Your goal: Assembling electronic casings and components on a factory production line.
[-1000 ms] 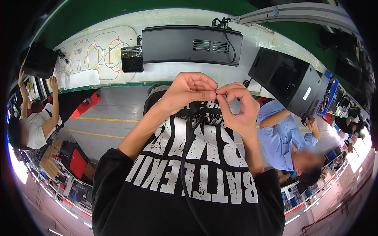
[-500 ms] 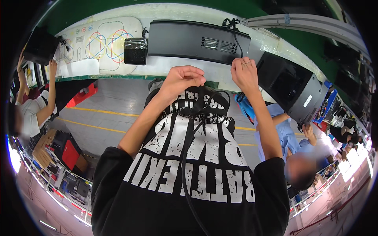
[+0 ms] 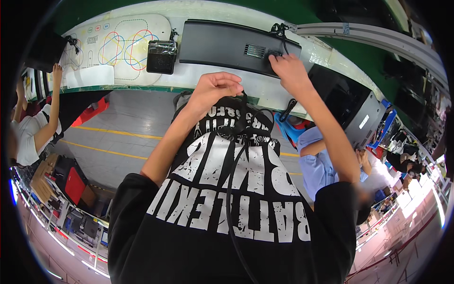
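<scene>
My left hand (image 3: 218, 88) is closed in a pinch above the near edge of the bench. A thin black cable (image 3: 244, 102) hangs from its fingertips toward my black shirt. My right hand (image 3: 292, 73) reaches over a long dark grey panel-shaped housing (image 3: 213, 45) lying on the bench. Its fingers are bent together over the vent grilles (image 3: 255, 51), close to a bundled black cord (image 3: 279, 31). What these fingers hold, if anything, is hidden. Farther left, a small black box (image 3: 161, 57) with a shiny wrapped top stands beside the housing.
A white mat with coloured loops (image 3: 127, 52) covers the bench at left. A black device (image 3: 338, 90) stands at right by a co-worker in light blue (image 3: 317, 163). Another person (image 3: 40, 128) works at far left. A metal rail (image 3: 373, 34) crosses the upper right.
My right hand has moved forward and left, from the housing's near edge to over its vents. My left hand keeps its pinch, shifted slightly. The co-worker's hand at right has moved left.
</scene>
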The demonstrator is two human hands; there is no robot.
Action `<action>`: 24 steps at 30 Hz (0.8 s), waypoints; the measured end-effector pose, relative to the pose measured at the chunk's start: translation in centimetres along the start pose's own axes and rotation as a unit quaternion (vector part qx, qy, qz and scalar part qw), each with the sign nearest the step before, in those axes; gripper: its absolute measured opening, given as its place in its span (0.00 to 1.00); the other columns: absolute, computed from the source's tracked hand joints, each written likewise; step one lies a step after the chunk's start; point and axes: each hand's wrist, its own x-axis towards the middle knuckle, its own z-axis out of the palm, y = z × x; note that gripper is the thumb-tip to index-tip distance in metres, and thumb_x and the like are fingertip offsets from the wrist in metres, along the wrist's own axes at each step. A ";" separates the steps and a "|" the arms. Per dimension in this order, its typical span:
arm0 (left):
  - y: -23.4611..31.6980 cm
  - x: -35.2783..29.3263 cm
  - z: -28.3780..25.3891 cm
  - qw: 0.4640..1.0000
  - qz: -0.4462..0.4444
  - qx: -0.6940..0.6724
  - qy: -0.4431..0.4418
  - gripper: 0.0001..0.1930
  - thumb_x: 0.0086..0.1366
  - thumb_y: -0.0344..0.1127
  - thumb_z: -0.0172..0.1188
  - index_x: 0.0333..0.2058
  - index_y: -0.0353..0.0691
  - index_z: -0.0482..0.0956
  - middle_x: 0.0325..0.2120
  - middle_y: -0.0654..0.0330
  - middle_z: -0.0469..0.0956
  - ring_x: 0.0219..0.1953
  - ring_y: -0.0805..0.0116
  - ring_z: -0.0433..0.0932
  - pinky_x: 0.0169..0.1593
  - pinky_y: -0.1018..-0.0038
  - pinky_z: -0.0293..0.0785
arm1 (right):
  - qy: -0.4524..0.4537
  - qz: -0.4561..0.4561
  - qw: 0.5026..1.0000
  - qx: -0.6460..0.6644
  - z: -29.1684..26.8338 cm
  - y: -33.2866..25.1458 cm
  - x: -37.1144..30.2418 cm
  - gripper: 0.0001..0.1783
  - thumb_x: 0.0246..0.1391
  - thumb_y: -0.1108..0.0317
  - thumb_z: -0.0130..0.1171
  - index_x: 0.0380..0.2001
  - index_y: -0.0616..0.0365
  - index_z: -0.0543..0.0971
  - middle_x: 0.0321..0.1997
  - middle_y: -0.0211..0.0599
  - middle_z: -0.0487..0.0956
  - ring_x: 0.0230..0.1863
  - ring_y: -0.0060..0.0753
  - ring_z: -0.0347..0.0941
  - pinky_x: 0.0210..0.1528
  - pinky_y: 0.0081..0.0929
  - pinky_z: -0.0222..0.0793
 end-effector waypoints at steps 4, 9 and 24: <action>0.0 -0.3 -1.0 0.993 0.001 -0.118 0.008 0.13 0.61 0.28 0.63 0.43 0.31 0.77 0.34 0.56 0.81 0.36 0.71 0.80 0.44 0.77 0.76 | -0.155 -0.103 0.981 0.057 -0.5 1.1 2.1 0.20 0.35 0.82 0.57 0.38 0.61 0.71 0.37 0.40 0.76 0.47 0.45 0.72 0.49 0.39 0.68; 0.9 -2.3 -1.3 0.958 0.024 -0.282 -0.034 0.11 0.64 0.28 0.60 0.45 0.34 0.76 0.37 0.58 0.78 0.39 0.70 0.77 0.45 0.76 0.75 | -0.180 -0.174 0.967 0.045 -0.4 2.6 1.8 0.24 0.34 0.84 0.60 0.41 0.60 0.72 0.43 0.41 0.75 0.49 0.45 0.72 0.49 0.37 0.70; 6.0 -5.8 1.8 0.916 0.071 -0.370 -0.136 0.09 0.66 0.32 0.59 0.43 0.38 0.76 0.36 0.62 0.79 0.40 0.74 0.77 0.48 0.74 0.73 | 0.365 0.066 0.801 0.469 -16.0 -12.4 1.0 0.15 0.40 0.85 0.66 0.33 0.65 0.75 0.32 0.44 0.81 0.38 0.38 0.78 0.42 0.28 0.72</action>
